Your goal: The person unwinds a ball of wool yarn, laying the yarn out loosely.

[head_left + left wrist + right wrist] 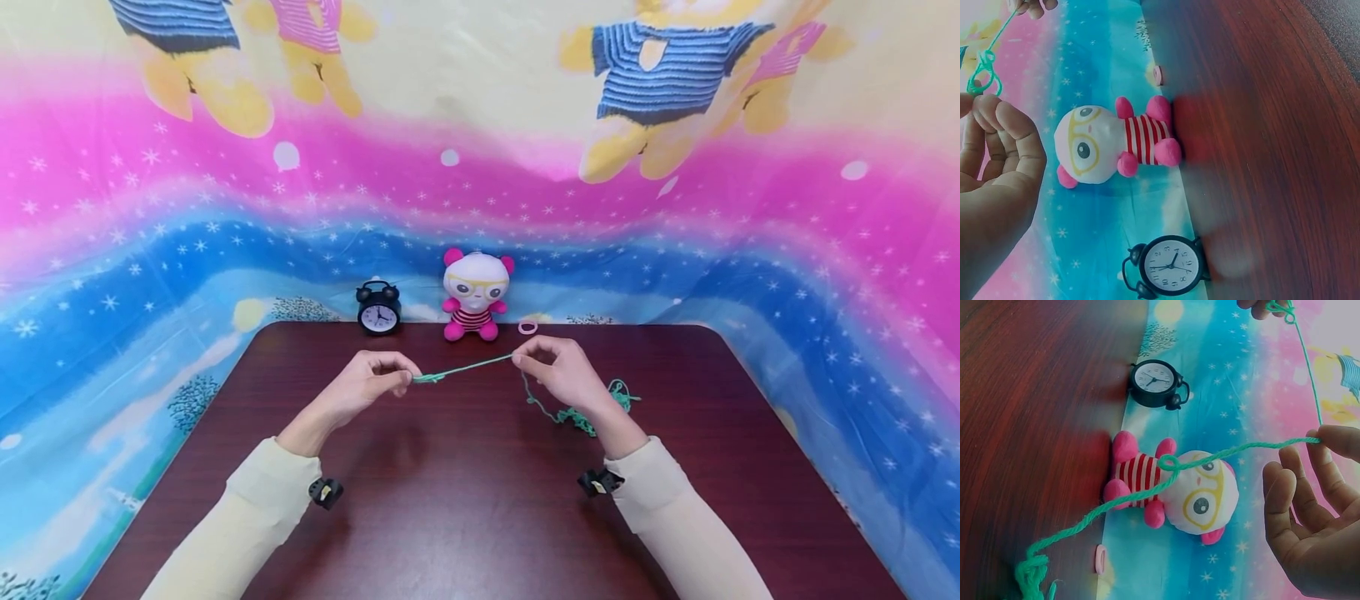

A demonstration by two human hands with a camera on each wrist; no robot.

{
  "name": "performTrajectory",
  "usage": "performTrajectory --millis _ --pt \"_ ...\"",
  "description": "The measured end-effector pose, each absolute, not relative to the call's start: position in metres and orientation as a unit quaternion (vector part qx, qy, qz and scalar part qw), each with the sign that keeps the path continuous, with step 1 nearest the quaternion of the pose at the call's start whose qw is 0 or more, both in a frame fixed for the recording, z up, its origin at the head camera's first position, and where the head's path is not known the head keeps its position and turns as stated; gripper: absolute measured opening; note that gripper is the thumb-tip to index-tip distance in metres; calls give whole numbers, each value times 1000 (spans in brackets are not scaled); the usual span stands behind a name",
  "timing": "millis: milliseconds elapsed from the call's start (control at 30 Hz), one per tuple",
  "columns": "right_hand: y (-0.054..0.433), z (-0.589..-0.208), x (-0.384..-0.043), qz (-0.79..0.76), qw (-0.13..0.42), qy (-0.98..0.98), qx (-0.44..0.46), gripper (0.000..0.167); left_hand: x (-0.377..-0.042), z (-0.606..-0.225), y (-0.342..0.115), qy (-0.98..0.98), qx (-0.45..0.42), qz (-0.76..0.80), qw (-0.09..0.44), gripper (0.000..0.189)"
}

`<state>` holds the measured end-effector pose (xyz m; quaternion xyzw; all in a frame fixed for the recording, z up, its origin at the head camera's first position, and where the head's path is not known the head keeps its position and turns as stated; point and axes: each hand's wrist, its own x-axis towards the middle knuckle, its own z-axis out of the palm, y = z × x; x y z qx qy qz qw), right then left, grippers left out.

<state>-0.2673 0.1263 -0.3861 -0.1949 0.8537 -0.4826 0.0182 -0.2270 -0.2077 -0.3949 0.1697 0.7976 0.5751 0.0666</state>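
Observation:
Between the two hands a length of green yarn (pixel 476 365) is stretched above the table. My left hand (pixel 367 385) pinches its looped, knotted end (pixel 985 67) between thumb and fingertips. The right hand (pixel 562 372), held slightly higher, pinches the strand between thumb and index finger. From the right fingertips the yarn hangs down, with a small loop (pixel 1169 463) in it, to a tangled heap of yarn (pixel 577 419) on the table. In the head view the right wrist partly covers that heap.
A pink and white panda plush (pixel 477 296) sits at the back edge of the dark wooden table (pixel 450 517). Left of it stands a black alarm clock (pixel 378 308); a small pink ring (pixel 528 327) lies to its right. A printed cloth (pixel 480 192) hangs behind.

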Motion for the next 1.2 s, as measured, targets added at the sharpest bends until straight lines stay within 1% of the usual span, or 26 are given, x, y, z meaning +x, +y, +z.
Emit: performTrajectory --millis 267,467,633,900,1200 --pt "127 -386 -267 -479 17 857 -192 16 -228 -393 -207 765 153 622 63 26" --pt "130 -386 -269 -482 10 855 -191 17 -230 -395 -208 781 152 603 66 35" --pt "139 -384 -270 -493 8 852 -177 19 -230 -396 -209 785 151 597 68 39" --pt "161 -383 -273 -501 0 853 -148 27 -228 -396 -210 794 144 587 69 35" --pt "194 -383 -275 -506 -21 855 -115 37 -230 -401 -212 791 147 589 77 33"
